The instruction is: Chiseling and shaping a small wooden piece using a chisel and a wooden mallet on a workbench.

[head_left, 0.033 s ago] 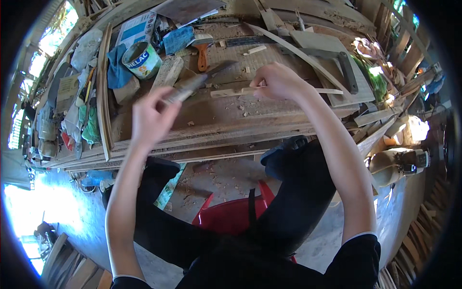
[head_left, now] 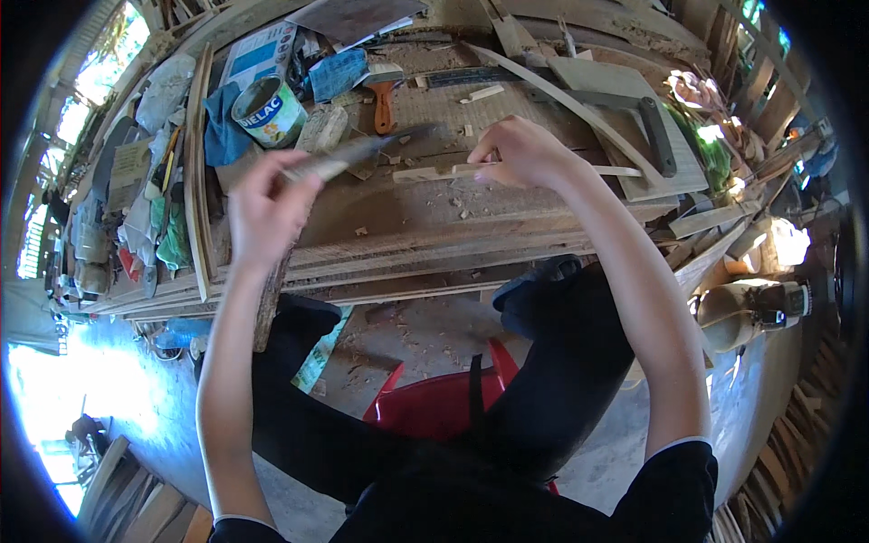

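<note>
My left hand (head_left: 270,204), smeared by motion, is closed around the pale handle of a knife (head_left: 358,152). The knife's dark blade points right, over the workbench, and is blurred too. My right hand (head_left: 525,154) pinches a thin wooden strip (head_left: 421,175) close to the bench top. One end of the strip sticks out left of my fingers, with a notch near them; the other end (head_left: 620,171) shows beyond my wrist. Between the two hands, the knife's tip is above and apart from the strip's left end.
On the workbench (head_left: 389,213) lie wood chips, an orange-handled brush (head_left: 383,107), a tin can (head_left: 269,113), blue cloth (head_left: 339,74) and a dark handsaw (head_left: 654,136). A long curved lath (head_left: 566,109) crosses the saw. Below the bench edge is a red plastic stool (head_left: 430,403) between my legs.
My left hand has shifted left and slightly up with the knife, drawing the blade back a little. My right hand and the strip have barely moved.
</note>
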Action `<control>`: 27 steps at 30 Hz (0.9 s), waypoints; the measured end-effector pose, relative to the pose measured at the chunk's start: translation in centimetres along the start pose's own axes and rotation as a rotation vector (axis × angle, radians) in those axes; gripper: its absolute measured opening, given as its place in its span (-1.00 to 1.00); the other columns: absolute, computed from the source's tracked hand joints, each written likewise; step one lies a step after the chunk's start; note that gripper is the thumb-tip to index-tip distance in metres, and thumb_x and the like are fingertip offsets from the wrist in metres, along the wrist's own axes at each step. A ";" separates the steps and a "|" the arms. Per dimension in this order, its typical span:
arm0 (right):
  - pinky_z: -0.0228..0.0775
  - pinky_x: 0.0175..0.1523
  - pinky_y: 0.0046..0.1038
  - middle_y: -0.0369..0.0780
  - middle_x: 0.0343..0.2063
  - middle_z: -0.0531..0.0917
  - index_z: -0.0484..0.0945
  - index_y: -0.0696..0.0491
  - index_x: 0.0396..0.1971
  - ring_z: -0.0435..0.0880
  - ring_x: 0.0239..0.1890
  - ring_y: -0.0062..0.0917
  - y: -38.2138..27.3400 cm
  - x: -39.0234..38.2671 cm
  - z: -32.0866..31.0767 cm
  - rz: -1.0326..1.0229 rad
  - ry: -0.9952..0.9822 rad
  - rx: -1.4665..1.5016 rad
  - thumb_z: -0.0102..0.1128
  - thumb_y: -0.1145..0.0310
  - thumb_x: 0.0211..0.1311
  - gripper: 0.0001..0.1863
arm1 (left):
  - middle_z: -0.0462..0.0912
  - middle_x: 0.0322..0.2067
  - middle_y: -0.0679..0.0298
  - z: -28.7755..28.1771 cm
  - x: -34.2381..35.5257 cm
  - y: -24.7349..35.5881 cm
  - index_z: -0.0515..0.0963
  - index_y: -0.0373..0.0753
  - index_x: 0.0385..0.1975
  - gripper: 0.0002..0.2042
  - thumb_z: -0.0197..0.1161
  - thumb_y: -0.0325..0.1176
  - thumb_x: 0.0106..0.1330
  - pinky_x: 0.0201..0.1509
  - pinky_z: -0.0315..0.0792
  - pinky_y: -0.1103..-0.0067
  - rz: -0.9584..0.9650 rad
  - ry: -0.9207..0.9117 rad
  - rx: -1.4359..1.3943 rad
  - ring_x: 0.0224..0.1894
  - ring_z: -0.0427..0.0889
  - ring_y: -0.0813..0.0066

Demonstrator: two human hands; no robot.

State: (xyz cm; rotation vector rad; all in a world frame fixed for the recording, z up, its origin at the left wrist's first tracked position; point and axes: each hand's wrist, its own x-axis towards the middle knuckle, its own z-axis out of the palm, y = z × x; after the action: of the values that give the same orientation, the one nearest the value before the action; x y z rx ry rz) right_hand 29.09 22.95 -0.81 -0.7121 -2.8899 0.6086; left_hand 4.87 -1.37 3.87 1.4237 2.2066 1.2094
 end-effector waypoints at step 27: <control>0.54 -0.08 -0.37 -0.30 -0.31 0.75 0.71 -0.08 -0.30 0.71 -0.18 -0.41 -2.5 2.9 1.8 -0.014 -0.125 0.132 0.47 0.35 -0.05 -0.76 | 0.38 -0.68 0.27 6.7 4.8 7.2 0.40 -0.29 -0.44 -0.91 0.07 -0.47 0.31 -0.56 0.30 0.48 0.457 -0.154 -1.040 -0.70 0.32 0.53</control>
State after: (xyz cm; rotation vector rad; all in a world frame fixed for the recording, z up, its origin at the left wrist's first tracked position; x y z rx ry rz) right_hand 25.09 21.65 -1.43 -0.6584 -2.9287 0.8617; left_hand 11.08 7.39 6.18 1.4342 0.8380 1.8819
